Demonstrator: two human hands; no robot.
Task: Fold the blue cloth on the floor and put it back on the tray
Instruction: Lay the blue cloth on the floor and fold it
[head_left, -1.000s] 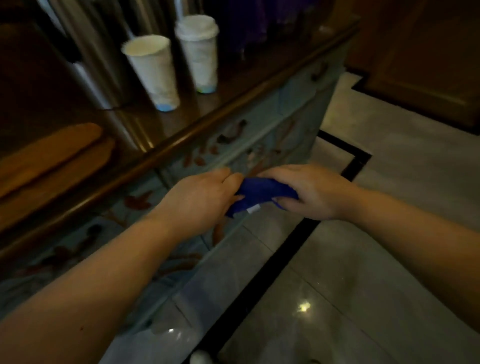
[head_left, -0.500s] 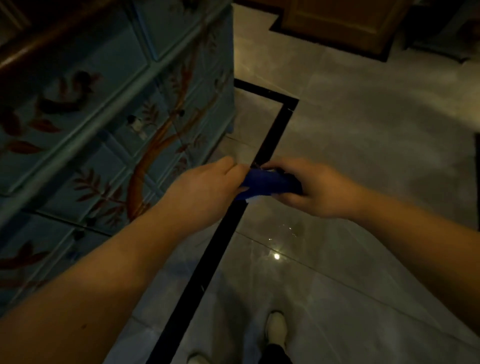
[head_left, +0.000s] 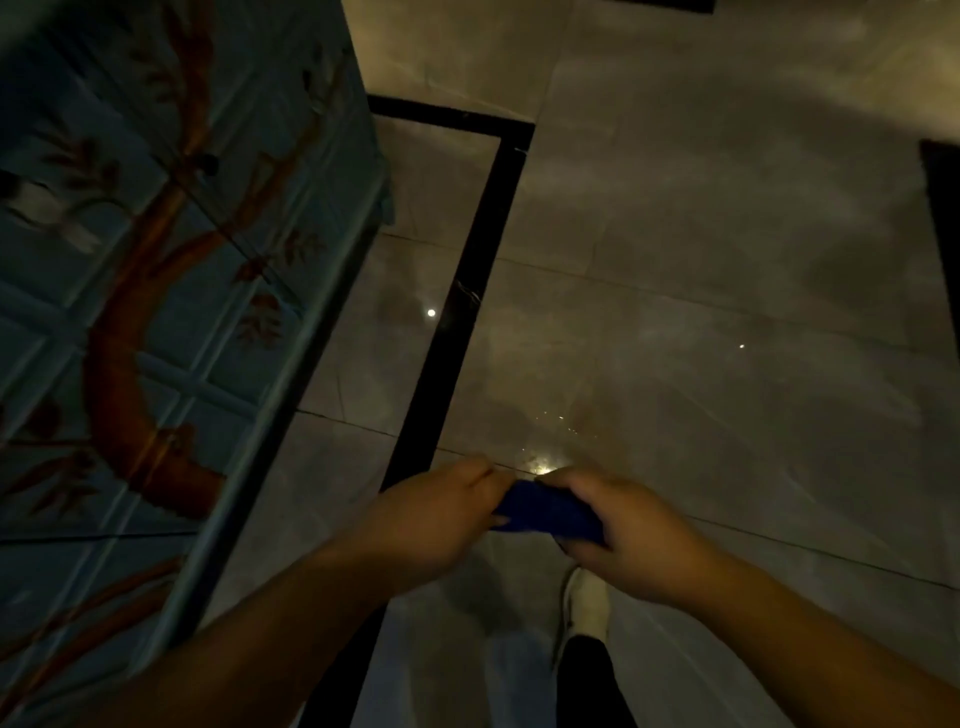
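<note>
A small bunched-up blue cloth (head_left: 545, 512) hangs in the air above the floor, held between both hands at the lower middle of the head view. My left hand (head_left: 426, 525) grips its left end with the fingers closed. Its right end is covered by my right hand (head_left: 618, 530), which is closed over it from above. Most of the cloth is hidden by the fingers. No tray is in view.
A blue painted cabinet (head_left: 156, 291) with an orange branch pattern fills the left side. The glossy grey tiled floor (head_left: 701, 312) carries a black inlay stripe (head_left: 467, 291) running toward me. My white shoe (head_left: 587, 605) stands just below the hands.
The view has tilted down from the cabinet top with its cups to the floor. Both hands kept hold of the blue cloth and now sit lower in the view.
</note>
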